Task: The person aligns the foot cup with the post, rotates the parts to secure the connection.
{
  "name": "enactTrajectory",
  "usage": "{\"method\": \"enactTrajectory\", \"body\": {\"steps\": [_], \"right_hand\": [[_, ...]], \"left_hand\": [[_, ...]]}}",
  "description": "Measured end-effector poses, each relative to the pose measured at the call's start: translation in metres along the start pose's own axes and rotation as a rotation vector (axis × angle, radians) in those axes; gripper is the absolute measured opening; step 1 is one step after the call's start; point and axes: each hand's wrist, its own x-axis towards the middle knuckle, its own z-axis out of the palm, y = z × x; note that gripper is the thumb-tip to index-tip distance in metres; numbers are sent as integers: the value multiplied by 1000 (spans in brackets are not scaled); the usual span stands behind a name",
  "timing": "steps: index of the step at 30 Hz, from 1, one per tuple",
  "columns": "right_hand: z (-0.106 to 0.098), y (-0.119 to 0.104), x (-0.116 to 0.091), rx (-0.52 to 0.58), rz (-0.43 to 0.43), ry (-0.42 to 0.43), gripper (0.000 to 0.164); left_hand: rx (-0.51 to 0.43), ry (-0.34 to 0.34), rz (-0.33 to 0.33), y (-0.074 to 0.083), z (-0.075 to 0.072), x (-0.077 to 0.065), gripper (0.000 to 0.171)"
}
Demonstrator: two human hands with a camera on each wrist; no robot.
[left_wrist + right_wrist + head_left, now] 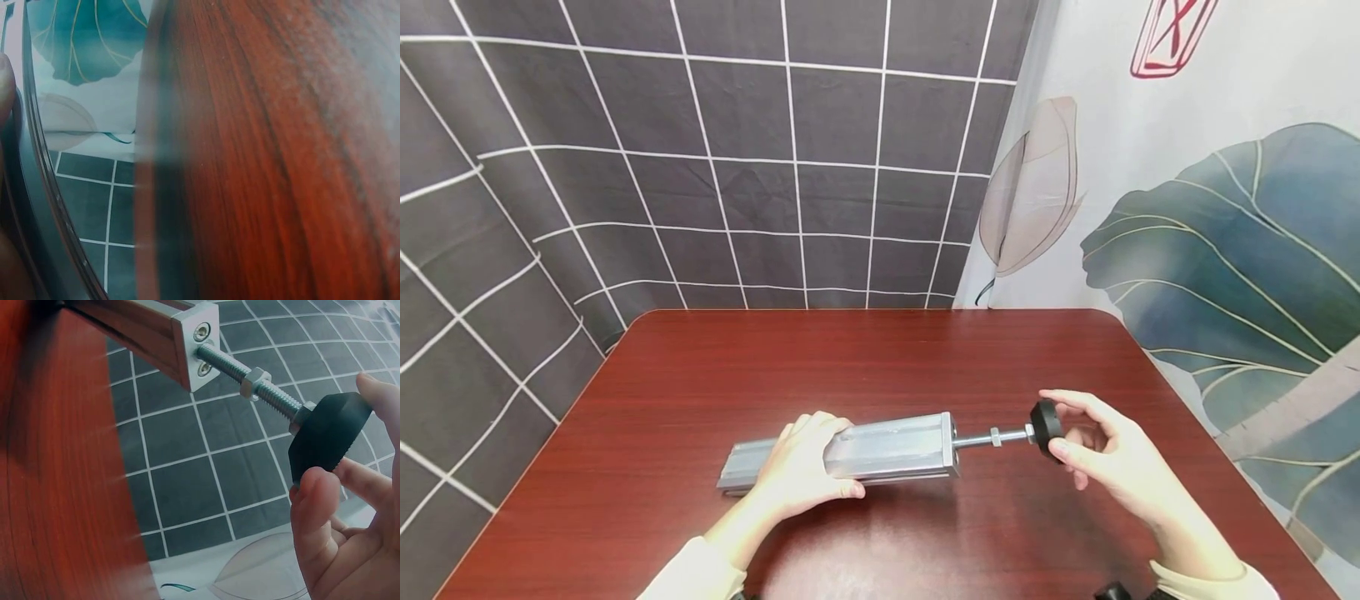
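A silver aluminium profile [887, 447] lies lengthwise over the table, its right end capped by a square metal plate [199, 347] with bolts. My left hand [805, 467] grips the bar from above, near its middle, with the thumb along the front side. Out of the end plate runs a threaded rod [225, 364] carrying a hex nut [255, 383] partway along. At the rod's outer end is a black levelling foot [328, 434], a round pad with a second nut against it. My right hand [1101, 446] pinches this foot at its edge between thumb and fingers.
The reddish-brown wooden table [850, 358] has rounded far corners. Behind it hangs a dark grey curtain [737, 192] with white grid lines, and to the right a white one [1105, 67] with leaf prints.
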Motion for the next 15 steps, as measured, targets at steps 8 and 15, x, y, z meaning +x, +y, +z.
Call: {"method": "enactTrajectory", "body": {"steps": [8,15], "right_hand": [[4,2,2,71,0,19,44],[7,0,2,51,61,43,34]], "left_hand": [[9,1,8,0,-1,0,81],[-3,-2,4,0,0,0,81]]}}
